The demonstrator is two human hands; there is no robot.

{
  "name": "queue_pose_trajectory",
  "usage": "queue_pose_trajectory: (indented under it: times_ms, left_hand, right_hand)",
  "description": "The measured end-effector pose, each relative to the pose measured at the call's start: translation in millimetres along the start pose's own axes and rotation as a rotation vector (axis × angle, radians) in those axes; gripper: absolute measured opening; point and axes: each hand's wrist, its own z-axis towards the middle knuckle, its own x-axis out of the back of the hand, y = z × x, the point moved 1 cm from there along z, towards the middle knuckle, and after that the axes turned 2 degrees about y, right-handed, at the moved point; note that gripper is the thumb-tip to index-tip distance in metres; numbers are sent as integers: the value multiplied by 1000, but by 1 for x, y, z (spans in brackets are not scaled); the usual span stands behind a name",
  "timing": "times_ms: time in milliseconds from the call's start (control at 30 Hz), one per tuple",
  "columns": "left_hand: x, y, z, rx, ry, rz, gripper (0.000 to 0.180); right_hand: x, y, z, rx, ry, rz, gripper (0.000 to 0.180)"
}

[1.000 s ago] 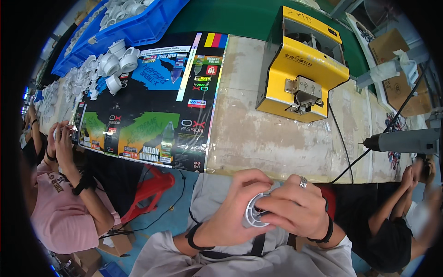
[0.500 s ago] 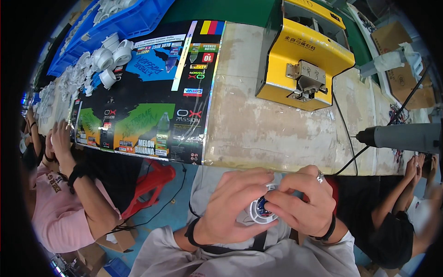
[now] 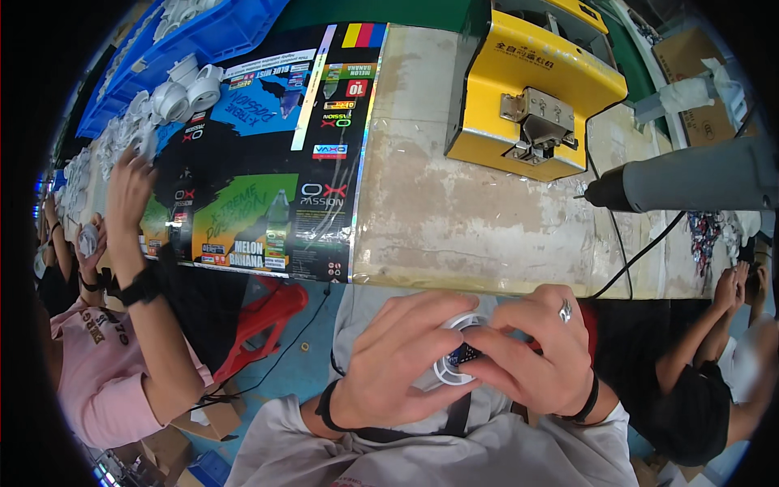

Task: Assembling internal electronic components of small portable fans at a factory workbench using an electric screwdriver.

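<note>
- Fingers (image 3: 422,347) of the left hand (image 3: 381,377) are wrapped around a white, round plastic housing (image 3: 445,372), gripping its outer wall.
- On the right hand (image 3: 548,357), thumb and forefinger bend into the housing's mouth at a dark blue circuit board (image 3: 462,355); whether they pinch anything cannot be told, as they cover the spot.
- Both hands hold the housing in front of the pale grey shirt (image 3: 487,467), beyond the near edge of the worn beige counter (image 3: 422,187).
- If the left grip loosens under the right hand's pressure, the housing could drop toward the blue floor (image 3: 312,369), since no counter lies beneath it.
- Pressing unevenly might tilt the board or snag it on the rim; the covering fingers would make that hard to notice.
- A grey cylindrical power tool (image 3: 690,180), black-nosed and thin-tipped, juts over the counter at right; a careless reach that way could knock against it.
</note>
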Motion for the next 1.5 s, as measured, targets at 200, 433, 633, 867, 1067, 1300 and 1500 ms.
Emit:
queue_pose_trajectory:
  times_ms: [200,433,633,867,1067,1300,1500]
  left_hand:
    - [-1,-4,-1,-72,34,-34,52]
    - [-1,-3,-1,-55,60,38,42]
    - [1,-8,1,-48,-25,74,38]
    - [2,-12,3,-77,-44,85,34]
    - [1,-12,9,-84,-14,95,31]
    - [2,-19,10,-109,-26,65,37]
    - [6,-23,10,-69,-2,51,38]
  right_hand:
    - [-3,5,-2,-82,-55,175,33]
    - [-6,5,-3,-92,-40,175,34]
    - [-7,6,-3,-112,-41,186,34]
    - [-7,7,2,-135,-44,159,34]
    - [-6,10,0,-162,-93,151,32]
    - [62,61,8,-221,1052,-270,92]
    - [50,74,48,-383,882,240,76]
